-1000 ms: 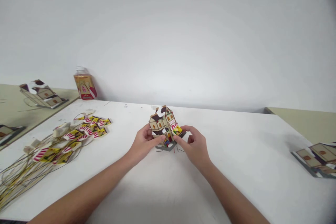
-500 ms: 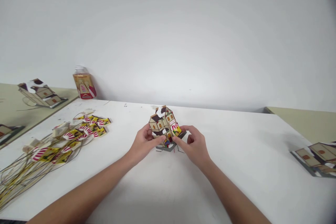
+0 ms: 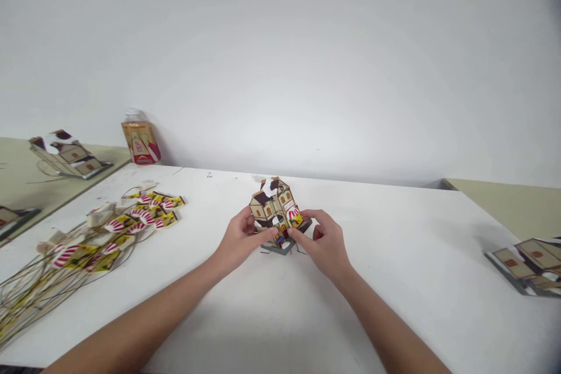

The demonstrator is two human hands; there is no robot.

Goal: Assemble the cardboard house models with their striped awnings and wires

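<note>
A small model house with cream walls, a dark and white roof and a grey base is held between both hands over the white table. My left hand grips its left side, thumb across the front and fingers partly hidden behind. My right hand has its thumb on the lower front and its fingers at the right side. Near the right thumb, a striped red-and-white awning piece with yellow below sits on the front wall. Short dark wire ends show under the base.
On the left of the table lie several striped awning pieces with long wires. A bottle stands by the wall at the back left. Other model houses stand at the far left, and another house at the right edge.
The model house has tipped very slightly in the hands, its base now showing a little lower. Both hands keep nearly the same place and grip.
</note>
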